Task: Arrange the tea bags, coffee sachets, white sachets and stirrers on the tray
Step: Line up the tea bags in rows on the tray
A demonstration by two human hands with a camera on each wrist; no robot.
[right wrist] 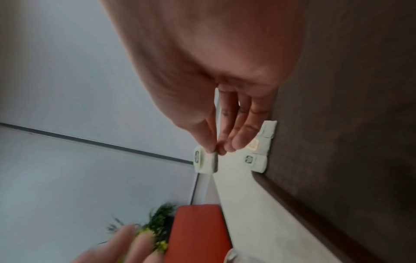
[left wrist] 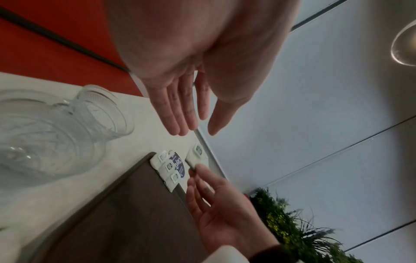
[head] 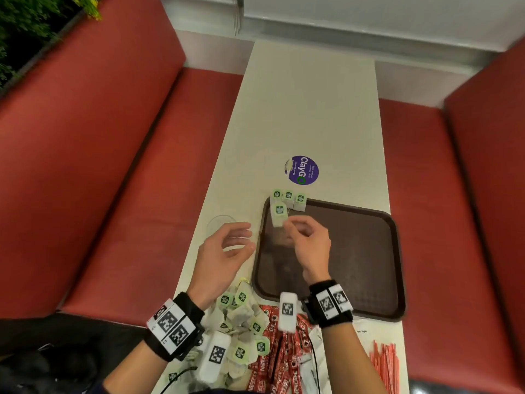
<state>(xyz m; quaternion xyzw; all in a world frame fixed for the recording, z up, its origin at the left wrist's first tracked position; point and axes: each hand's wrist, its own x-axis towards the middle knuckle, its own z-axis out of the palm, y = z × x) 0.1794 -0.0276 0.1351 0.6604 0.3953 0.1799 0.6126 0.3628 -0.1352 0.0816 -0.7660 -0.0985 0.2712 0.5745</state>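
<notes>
Fingertips of the right hand (head: 308, 242) pinch a white tea bag with a green tag (head: 277, 214), held above the dark brown plastic tray (head: 366, 251) at its eleven o'clock corner. Three matching tea bags (head: 288, 197) line that corner's far rim. The left hand (head: 224, 254) hovers with fingers spread and empty over the pale bench (head: 312, 109), beside a clear glass jar (left wrist: 45, 131). At six o'clock lie red coffee sachets (head: 277, 362), loose tea bags (head: 241, 317) and red stirrers (head: 385, 365).

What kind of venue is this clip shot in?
Probably a fast-food restaurant or café booth: red padded bench seats flank a narrow table with a "ClayGo" clean-up sticker and a brown serving tray.
</notes>
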